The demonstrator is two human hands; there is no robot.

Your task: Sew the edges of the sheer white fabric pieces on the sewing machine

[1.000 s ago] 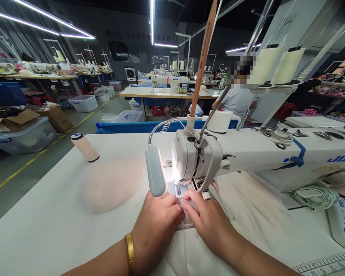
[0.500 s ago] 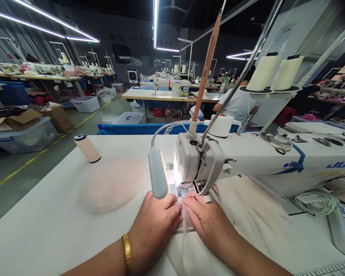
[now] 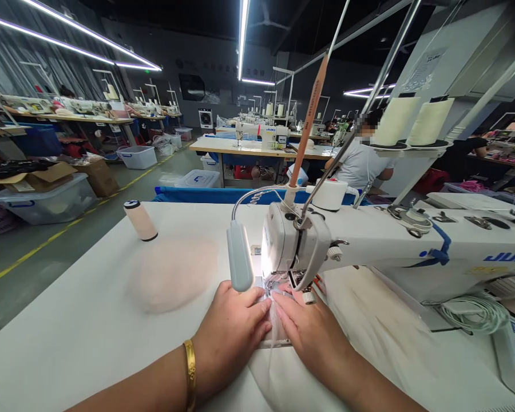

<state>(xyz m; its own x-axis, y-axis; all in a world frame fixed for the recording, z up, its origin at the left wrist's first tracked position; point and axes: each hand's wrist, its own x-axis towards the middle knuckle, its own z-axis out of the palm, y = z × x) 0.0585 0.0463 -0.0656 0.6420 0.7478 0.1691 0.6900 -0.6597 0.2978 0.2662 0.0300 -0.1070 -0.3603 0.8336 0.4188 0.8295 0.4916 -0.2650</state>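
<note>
A white sewing machine (image 3: 278, 237) stands at the centre, its needle area lit. Thin, sheer pale fabric (image 3: 275, 326) runs from under the presser foot toward the table's front. My left hand (image 3: 236, 326) lies left of the needle, its thumb and fingers pressed together on the fabric's edge. From the right, my right hand (image 3: 313, 326) presses the same fabric with its fingers close together, fingertips near the foot. More sheer fabric (image 3: 377, 315) spreads right of my right hand.
A peach thread spool (image 3: 141, 221) leans at the back left, behind a pale sheer piece (image 3: 175, 277). A grey lamp (image 3: 239, 257) hangs just above my left hand. Coiled cable (image 3: 472, 313) lies right. A person in a white shirt (image 3: 356, 163) sits beyond the machine.
The camera view has shifted slightly, with the background moving right and down. Both hands remain on the fabric by the needle, with little visible movement.
</note>
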